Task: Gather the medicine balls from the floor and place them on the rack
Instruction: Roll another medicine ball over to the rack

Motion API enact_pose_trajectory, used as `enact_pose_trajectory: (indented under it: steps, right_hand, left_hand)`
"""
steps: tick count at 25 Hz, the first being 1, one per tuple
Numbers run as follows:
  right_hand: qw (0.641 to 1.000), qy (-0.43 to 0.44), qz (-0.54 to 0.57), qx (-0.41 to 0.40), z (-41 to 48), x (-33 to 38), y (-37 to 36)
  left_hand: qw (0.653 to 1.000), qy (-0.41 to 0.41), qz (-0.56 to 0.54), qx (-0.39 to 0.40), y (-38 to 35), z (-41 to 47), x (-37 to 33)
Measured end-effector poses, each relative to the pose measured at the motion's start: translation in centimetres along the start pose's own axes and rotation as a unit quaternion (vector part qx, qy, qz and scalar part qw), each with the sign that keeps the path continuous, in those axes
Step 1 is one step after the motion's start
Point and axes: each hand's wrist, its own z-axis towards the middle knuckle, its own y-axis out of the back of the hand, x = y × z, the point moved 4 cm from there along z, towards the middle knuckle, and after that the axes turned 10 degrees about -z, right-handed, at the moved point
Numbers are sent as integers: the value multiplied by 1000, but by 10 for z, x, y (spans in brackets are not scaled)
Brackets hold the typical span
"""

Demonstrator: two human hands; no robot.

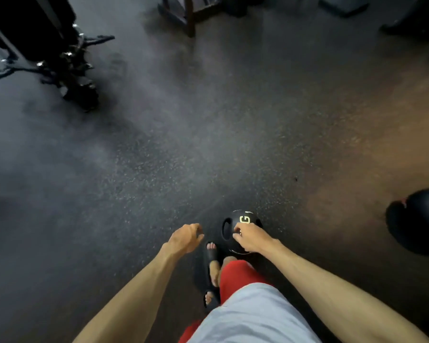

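A small black medicine ball (235,220) with handle cut-outs and a pale number on top sits on the dark speckled floor, just ahead of my feet. My right hand (248,236) lies on top of it, with the fingers curled round the bar between the cut-outs. My left hand (186,237) hovers a little to the left of the ball, fingers loosely curled, holding nothing. A second, larger black ball (417,220) lies at the right edge of the view.
Black machine legs and a frame (60,60) stand at the far left. A wooden stand base (188,16) is at the top centre, more dark equipment at the top right. My sandalled foot (212,258) is close behind the small ball. Open floor lies between.
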Motion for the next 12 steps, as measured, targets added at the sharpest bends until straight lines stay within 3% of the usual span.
enact_pose_trajectory:
  steps: [6,12]
  right_hand:
    - [984,-113,127,-44,90,-9,47]
    - [918,-259,287,-85,109,-27,67]
  left_hand:
    - [986,-87,114,91,83,142,-41]
    - [929,-197,249,190,123,244,-124]
